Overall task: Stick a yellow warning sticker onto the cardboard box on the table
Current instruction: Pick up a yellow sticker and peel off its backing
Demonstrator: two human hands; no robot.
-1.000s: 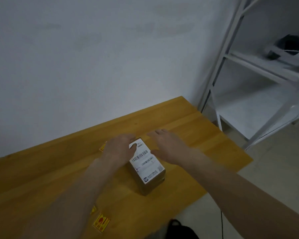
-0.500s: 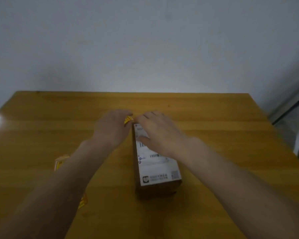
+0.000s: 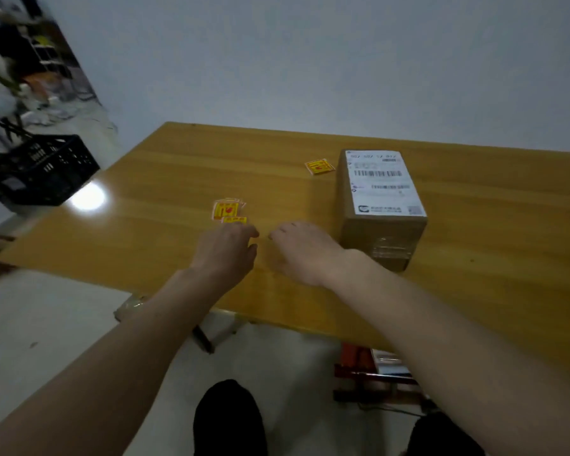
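A cardboard box point(image 3: 380, 236) with a white shipping label on top stands on the wooden table point(image 3: 165, 179), right of centre. A small stack of yellow warning stickers point(image 3: 226, 209) lies left of it, and a single yellow sticker point(image 3: 320, 166) lies beside the box's far left corner. My left hand point(image 3: 226, 255) hovers just below the stack, fingertips at a sticker's near edge, fingers curled; I cannot tell if it grips anything. My right hand point(image 3: 305, 253) is beside it, left of the box, fingers loosely apart and holding nothing.
A black plastic crate point(image 3: 38, 171) sits on the floor off the table's left side. A bright light reflection point(image 3: 88, 196) shows on the tabletop. Red and dark items point(image 3: 369, 373) lie under the table's near edge. The wall runs behind the table.
Both hands have left the top of the box and moved left toward the sticker stack. The view has swung left, so the box now appears on the right.
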